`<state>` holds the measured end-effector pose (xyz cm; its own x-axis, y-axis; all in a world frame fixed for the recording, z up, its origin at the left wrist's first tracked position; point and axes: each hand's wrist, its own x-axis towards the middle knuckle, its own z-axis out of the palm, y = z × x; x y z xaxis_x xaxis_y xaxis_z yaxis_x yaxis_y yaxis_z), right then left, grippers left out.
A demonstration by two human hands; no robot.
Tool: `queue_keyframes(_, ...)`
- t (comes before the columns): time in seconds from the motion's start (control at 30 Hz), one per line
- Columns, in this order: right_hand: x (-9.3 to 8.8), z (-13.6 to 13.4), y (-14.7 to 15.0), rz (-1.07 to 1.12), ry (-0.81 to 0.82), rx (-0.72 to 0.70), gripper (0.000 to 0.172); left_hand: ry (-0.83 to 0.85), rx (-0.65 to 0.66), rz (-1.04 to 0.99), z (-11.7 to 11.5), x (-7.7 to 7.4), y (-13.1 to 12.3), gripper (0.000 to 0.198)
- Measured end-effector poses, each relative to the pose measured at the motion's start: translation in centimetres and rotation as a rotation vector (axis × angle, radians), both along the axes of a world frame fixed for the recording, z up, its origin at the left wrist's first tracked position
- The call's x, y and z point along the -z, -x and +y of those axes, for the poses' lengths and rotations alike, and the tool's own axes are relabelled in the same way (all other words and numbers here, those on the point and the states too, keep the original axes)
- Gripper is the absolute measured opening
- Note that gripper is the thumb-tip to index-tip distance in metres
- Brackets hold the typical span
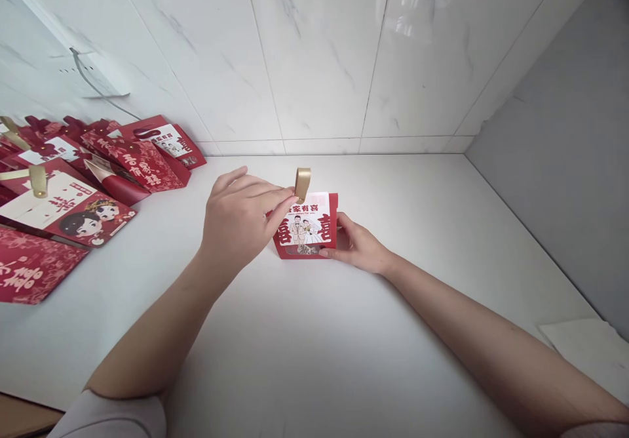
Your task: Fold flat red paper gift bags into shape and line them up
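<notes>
A small red gift box with a white panel, a printed bridal couple and red characters stands on the white table. A gold ribbon loop rises from its top. My left hand is at the box's upper left, thumb and fingertips pinched together at the base of the ribbon. My right hand grips the box's right side, with the thumb on the lower front and the other fingers behind the edge. A small window low on the box shows something with a dark character.
Several red gift boxes and bags with ribbons crowd the left side of the table. Behind is a tiled wall with a cable at left. A white sheet lies at the right edge, near a grey wall.
</notes>
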<state>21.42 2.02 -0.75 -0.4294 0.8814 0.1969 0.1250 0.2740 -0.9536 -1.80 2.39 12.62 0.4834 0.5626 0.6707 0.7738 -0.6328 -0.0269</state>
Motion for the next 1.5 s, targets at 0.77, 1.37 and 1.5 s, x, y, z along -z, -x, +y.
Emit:
queue_keyframes(0.77,0.1,-0.1,-0.1,-0.02,0.015,0.005,0.062,0.129,0.075,0.183,-1.0,-1.3,0.2,0.023)
queue_keyframes(1.37,-0.1,-0.2,-0.1,-0.035,-0.012,0.016,0.064,0.145,-0.011,0.284,-1.0,-0.7,-0.1,0.014)
queue_keyframes(1.5,-0.1,-0.1,-0.2,-0.048,-0.013,0.016,0.065,0.159,-0.045,0.288,-1.2,-0.5,-0.2,0.015)
